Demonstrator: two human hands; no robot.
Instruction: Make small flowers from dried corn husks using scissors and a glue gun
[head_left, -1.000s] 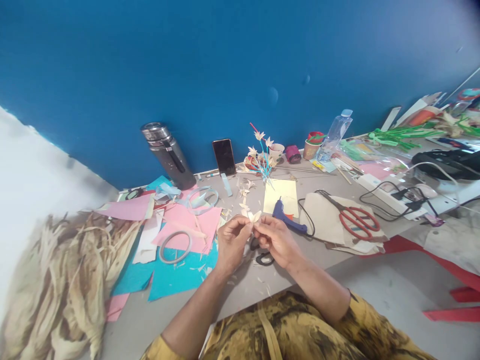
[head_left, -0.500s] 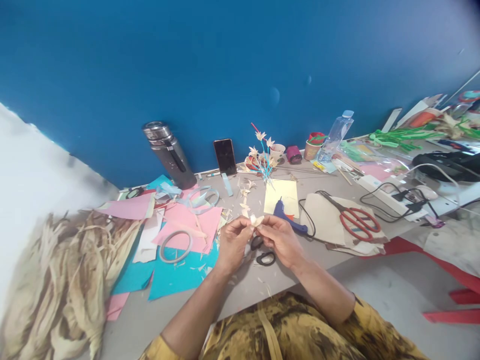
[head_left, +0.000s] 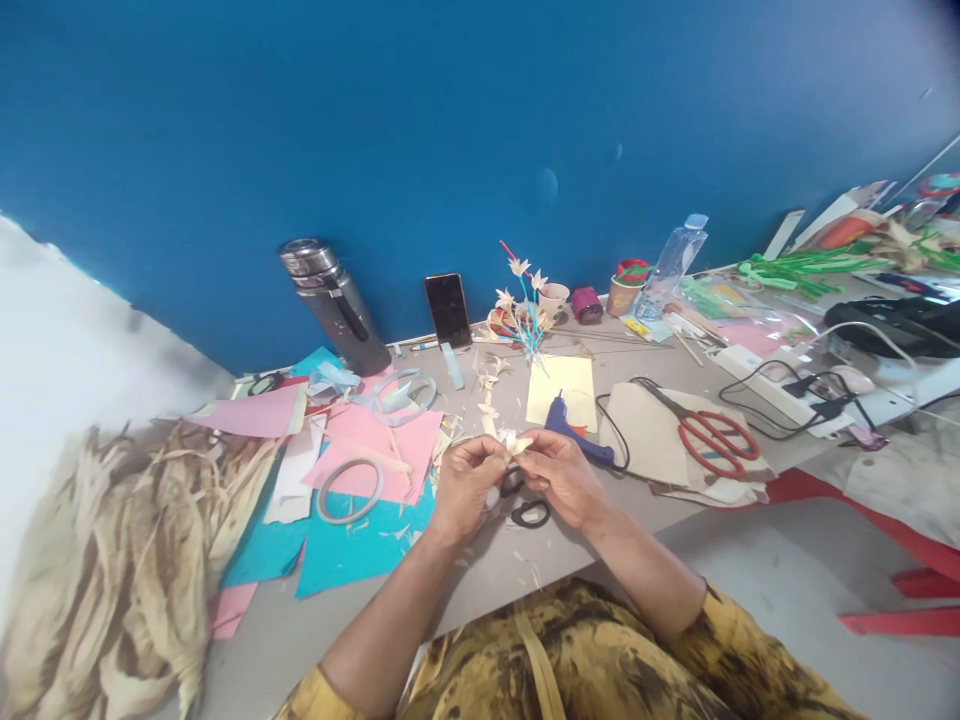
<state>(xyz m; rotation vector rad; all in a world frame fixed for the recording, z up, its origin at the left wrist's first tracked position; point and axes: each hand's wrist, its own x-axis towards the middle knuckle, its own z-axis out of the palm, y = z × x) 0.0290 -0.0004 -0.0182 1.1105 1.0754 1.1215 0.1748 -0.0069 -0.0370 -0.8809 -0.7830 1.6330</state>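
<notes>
Between my fingertips is a small cream husk flower [head_left: 516, 443], its pale petals pointing up. My left hand [head_left: 466, 486] pinches it from the left, and my right hand [head_left: 564, 478] grips its other side. Just below the hands lie black-handled scissors [head_left: 531, 514], their blades hidden. A blue glue gun [head_left: 570, 432] rests close beyond my right hand, by a yellow paper square [head_left: 559, 388]. Several loose husk flowers [head_left: 489, 385] run in a line behind the hands. Further back, finished-looking flowers on blue and red stems [head_left: 531, 300] stand upright.
Dried corn husks [head_left: 127, 570] heap at the left, beside pink paper [head_left: 375, 440], blue paper [head_left: 352, 560] and a tape roll [head_left: 350, 491]. A thermos [head_left: 337, 310] and a phone [head_left: 448, 310] stand by the wall. Red-handled scissors [head_left: 718, 443] and a power strip [head_left: 780, 390] lie right.
The petals between my fingers have turned slightly and show more spread. Both hands stay in nearly the same place; the view has shifted a little.
</notes>
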